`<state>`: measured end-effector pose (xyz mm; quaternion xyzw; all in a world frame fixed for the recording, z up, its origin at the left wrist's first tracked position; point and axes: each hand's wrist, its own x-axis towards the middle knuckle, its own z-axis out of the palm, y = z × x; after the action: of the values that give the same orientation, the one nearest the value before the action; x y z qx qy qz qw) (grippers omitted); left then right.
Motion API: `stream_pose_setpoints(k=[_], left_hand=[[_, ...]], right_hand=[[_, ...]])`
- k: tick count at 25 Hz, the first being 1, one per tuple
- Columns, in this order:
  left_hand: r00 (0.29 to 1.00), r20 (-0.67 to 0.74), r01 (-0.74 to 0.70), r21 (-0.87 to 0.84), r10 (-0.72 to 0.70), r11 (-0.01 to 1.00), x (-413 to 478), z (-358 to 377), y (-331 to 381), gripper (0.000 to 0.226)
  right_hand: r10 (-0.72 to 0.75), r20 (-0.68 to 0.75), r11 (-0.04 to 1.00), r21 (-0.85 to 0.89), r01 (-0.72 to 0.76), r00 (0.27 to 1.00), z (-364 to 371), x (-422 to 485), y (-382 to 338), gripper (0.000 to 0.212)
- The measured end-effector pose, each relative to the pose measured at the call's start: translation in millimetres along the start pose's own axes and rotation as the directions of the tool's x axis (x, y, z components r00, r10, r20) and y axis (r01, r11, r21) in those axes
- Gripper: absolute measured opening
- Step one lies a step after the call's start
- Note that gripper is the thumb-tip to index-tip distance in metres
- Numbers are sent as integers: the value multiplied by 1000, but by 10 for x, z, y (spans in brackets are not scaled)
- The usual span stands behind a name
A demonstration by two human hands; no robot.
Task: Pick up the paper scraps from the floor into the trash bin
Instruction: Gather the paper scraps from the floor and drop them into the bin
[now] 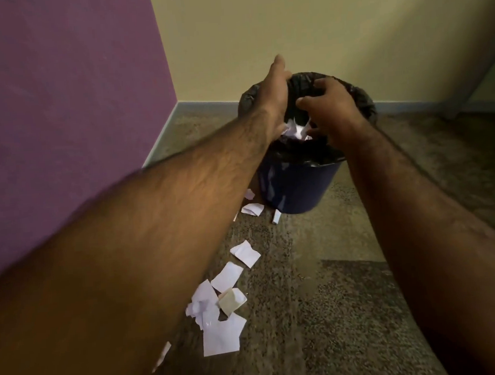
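Note:
A dark blue trash bin (294, 188) with a black bag liner (360, 103) stands on the carpet near the corner. Both my hands hover over its mouth. My left hand (273, 97) is flat with its fingers stretched out. My right hand (330, 107) has its fingers spread and curved. A bunch of white paper scraps (296, 129) sits between the two palms just above the liner; I cannot tell whether a hand still touches it. More white paper scraps (220, 312) lie on the floor in a trail from the bin (252, 209) towards me.
A purple wall (59, 112) runs along the left and a cream wall (317, 30) stands behind the bin, meeting at a corner. Speckled brown carpet (337, 313) covers the floor to the right of the scraps.

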<state>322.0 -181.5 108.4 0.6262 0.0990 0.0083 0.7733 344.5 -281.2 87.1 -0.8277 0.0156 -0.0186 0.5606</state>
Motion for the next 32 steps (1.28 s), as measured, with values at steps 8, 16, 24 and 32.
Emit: stream_pose_setpoints(k=[8, 16, 24, 32], left_hand=[[850, -436, -120, 385, 295, 915, -735, -1544, -1208, 43], [583, -680, 386, 713, 444, 585, -2272, -3108, -2998, 60], [659, -611, 483, 790, 438, 376, -2462, -3129, -3298, 59], [671, -607, 491, 794, 425, 358, -2437, -3152, -3316, 71]], right_hand=[[-330, 158, 934, -84, 346, 930, 834, -425, -48, 16], [200, 264, 710, -703, 46, 944, 1416, -727, 2042, 59], [-216, 557, 591, -579, 562, 802, 1721, -863, 2057, 30], [-187, 537, 474, -684, 554, 823, 2017, -754, 1932, 39]])
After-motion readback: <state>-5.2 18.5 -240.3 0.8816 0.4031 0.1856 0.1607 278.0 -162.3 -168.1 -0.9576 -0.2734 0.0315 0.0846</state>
